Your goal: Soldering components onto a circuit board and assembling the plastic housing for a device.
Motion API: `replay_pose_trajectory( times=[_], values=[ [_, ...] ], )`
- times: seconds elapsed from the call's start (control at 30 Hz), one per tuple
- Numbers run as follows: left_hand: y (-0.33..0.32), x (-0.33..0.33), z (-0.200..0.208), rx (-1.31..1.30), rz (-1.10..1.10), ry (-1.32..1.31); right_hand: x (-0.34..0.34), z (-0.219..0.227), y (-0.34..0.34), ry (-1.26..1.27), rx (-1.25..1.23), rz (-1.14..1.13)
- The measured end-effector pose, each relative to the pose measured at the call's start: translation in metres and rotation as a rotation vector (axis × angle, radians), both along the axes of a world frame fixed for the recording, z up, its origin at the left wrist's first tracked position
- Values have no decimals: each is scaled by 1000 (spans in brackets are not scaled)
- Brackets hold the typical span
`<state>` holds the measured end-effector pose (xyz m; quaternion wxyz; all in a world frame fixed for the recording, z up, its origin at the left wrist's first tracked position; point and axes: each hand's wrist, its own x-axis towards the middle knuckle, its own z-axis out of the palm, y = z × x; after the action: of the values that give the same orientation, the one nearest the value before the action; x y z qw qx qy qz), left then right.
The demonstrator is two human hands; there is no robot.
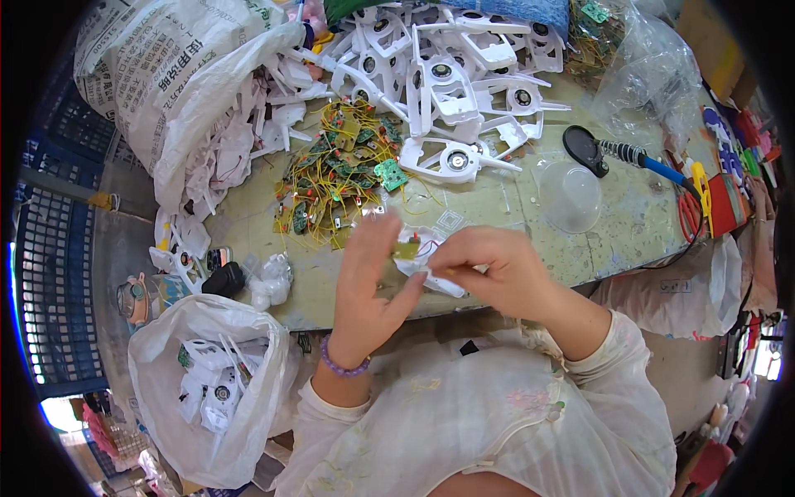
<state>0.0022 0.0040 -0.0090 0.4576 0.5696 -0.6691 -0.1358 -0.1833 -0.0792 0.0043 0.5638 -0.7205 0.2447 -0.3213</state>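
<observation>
At the table's near edge lies a small white plastic housing (445, 285) with thin red wires, and a small green circuit board (405, 249) at its left end. My left hand (364, 286) is beside it with fingers stretched up and thumb apart, the thumb tip close to the housing. My right hand (490, 267) is closed in a pinch over the housing's right side; what sits between its fingertips is too small to tell. Just beyond is a heap of circuit boards (339, 170) with yellow wires. White plastic frames (455, 161) with round speaker-like parts are piled behind it.
A white sack (190, 91) of white parts leans at the far left. Below it hangs a white bag (157, 356) holding more parts. On the right are a clear round dish (570, 197), a soldering iron (654, 166) in a coiled holder, and red-handled pliers (689, 217).
</observation>
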Motion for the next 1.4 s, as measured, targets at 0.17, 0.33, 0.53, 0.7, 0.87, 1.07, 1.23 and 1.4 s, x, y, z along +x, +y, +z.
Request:
replay_pose_trajectory(
  times=[0.17, 0.33, 0.53, 0.7, 0.87, 1.07, 1.23, 1.4],
  values=[
    [-2, 3, -1, 162, -81, 159, 8, -10, -3, -43, -247, -13],
    [-3, 6, -8, 290, -114, 234, 8, -7, -5, -31, -283, -37],
    [-8, -14, -6, 161, 68, 154, -19, -30, -74, 635, -885, -542],
    [-12, -55, -15, 1, 50, -454, -16, -26, -72, 847, -850, -491],
    [-17, -51, -16, 7, -41, -610, -32, -9, -63, 102, -191, -549],
    [-23, -42, -16, 12, -237, -592, -61, 11, -79, -250, 168, -586],
    [-24, -23, -24, 94, -302, -451, -29, -13, -72, 263, 153, -348],
    [-17, -21, -12, -30, -117, -321, -20, -30, -38, 284, -617, -482]
  ],
)
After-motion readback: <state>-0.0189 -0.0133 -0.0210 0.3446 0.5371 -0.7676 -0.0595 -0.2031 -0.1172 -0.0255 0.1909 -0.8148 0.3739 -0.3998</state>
